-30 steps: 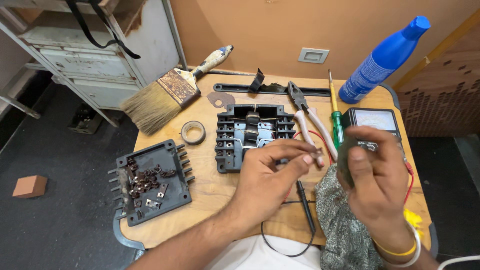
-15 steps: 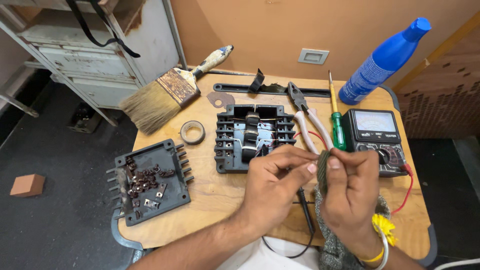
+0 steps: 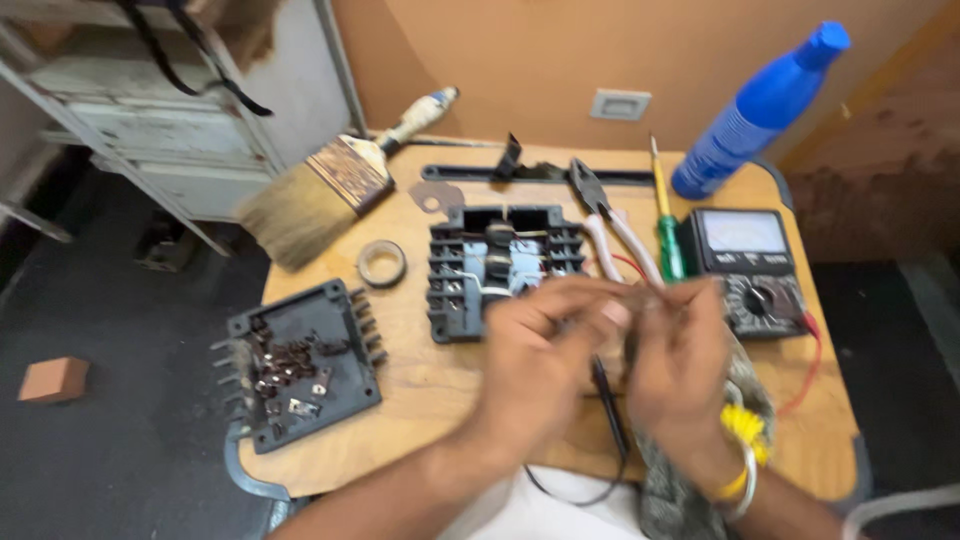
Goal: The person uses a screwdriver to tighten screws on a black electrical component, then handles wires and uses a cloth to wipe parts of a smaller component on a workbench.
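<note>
Both hands, left hand [image 3: 545, 345] and right hand [image 3: 680, 350], pinch something small, blurred, before the black terminal block [image 3: 500, 265]; liable to drop.

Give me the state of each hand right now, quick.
Left hand: fingers pinched together against the right hand; what they hold is too blurred to tell.
Right hand: fingers curled shut, meeting the left; contents cannot be told.

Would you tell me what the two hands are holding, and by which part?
Left hand and right hand pinch something small between their fingertips; motion blur hides what it is.
</note>
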